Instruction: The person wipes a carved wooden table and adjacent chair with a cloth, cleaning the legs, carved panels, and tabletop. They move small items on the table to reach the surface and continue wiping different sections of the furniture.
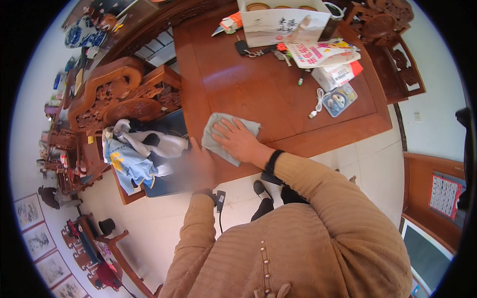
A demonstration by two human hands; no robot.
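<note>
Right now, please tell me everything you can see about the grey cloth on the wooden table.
The grey cloth is a soft, crumpled rag, looking like plain woven fabric of pale grey-green. It lies flat near the front left corner of the dark red-brown wooden table, its lower end reaching the table's edge. The right hand presses on it with fingers spread, covering its middle. The left hand, blurred, is beside its lower left edge; whether it touches cannot be told.

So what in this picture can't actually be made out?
- Left hand, head view: motion-blurred, so its fingers and what it touches cannot be told.
- Grey-green cleaning cloth on the reddish-brown wooden table: the right hand lies flat on it, hiding its middle.
- Small keys and dark pen: too small for detail.
- White open-topped cardboard box: top cut off by the picture's rim.
</note>
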